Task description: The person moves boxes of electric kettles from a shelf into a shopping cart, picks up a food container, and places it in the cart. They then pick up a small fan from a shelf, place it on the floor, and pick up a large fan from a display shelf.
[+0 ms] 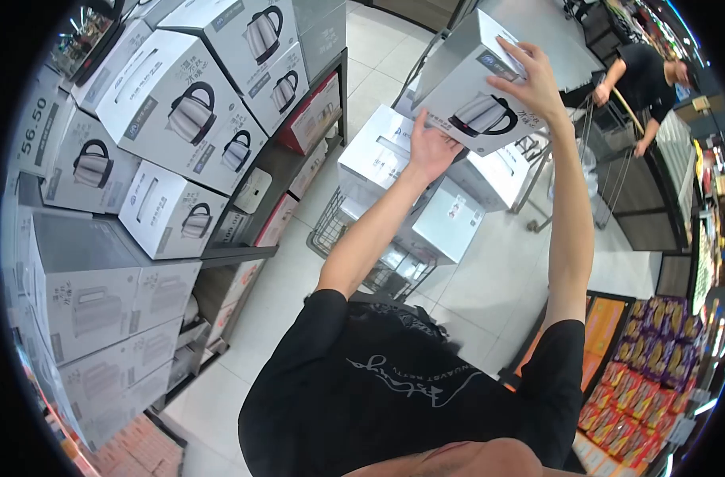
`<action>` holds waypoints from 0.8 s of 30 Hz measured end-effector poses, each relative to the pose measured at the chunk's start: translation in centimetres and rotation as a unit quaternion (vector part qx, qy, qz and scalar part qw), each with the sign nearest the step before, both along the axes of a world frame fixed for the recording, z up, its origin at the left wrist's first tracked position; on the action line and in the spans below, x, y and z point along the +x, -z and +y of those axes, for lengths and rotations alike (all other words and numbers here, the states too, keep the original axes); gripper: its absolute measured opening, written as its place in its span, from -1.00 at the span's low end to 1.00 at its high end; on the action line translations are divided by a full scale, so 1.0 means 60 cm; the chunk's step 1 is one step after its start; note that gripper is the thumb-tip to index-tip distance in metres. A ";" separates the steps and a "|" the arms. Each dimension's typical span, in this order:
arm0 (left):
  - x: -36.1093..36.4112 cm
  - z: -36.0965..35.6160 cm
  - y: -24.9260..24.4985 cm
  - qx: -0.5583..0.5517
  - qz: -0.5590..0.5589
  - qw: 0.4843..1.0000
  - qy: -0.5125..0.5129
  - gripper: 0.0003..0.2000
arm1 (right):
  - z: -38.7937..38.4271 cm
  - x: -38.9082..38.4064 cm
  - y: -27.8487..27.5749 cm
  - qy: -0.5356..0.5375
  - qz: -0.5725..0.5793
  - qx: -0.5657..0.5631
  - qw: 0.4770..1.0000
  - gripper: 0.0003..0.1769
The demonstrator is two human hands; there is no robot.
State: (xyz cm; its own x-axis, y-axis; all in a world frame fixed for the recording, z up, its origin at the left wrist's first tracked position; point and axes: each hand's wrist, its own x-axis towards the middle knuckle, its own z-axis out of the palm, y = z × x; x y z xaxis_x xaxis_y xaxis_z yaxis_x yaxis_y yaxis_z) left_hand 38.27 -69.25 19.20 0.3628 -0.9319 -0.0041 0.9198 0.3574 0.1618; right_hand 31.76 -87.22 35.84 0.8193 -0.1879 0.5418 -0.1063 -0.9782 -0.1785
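Note:
Between my two hands is a white and grey kettle box [480, 95], tilted, with a silver kettle printed on its side. My left hand [434, 149] supports it from below at the lower left corner, palm up. On the upper right side, my right hand [531, 82] grips the box with fingers spread over its face. Under it, a wire shopping cart [328, 230] carries several more boxes: a white box [376, 151] with a handle slot, a pale box [446, 219] and another white box [497, 175].
On the left, a dark shelf [255, 253] bears stacked kettle boxes [191, 107]. A person in black [645, 79] stands at the upper right beside a wire cart [609, 171]. Red and purple snack packs [637, 397] fill a display at the lower right. Tiled floor [287, 318] lies between.

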 end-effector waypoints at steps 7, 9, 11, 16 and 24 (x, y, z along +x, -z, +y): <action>0.039 -0.079 0.023 0.039 0.013 0.999 -0.011 -0.22 | -0.079 0.053 0.024 0.038 0.057 0.068 0.995 -0.27; 0.047 -0.092 0.029 0.037 0.020 0.999 -0.013 -0.24 | -0.094 0.074 0.034 0.037 0.074 0.086 0.993 -0.26; 0.055 -0.105 0.036 0.040 0.029 0.999 -0.008 -0.26 | -0.110 0.091 0.044 0.040 0.085 0.090 0.992 -0.26; 0.072 -0.127 0.044 0.062 0.042 0.997 -0.004 -0.33 | -0.135 0.120 0.059 0.054 0.108 0.090 0.989 -0.25; 0.088 -0.152 0.065 0.137 -0.023 0.989 0.054 -0.37 | -0.177 0.151 0.090 0.077 0.145 0.045 0.985 -0.19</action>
State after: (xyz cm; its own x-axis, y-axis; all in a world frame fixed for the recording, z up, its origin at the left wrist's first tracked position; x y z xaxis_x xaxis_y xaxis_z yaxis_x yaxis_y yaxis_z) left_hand 43.56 -78.39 15.27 0.2660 -0.9316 -0.2476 0.9398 0.1936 0.2814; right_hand 40.83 -97.87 30.46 0.8951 -0.3581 0.2656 -0.3110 -0.9284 -0.2035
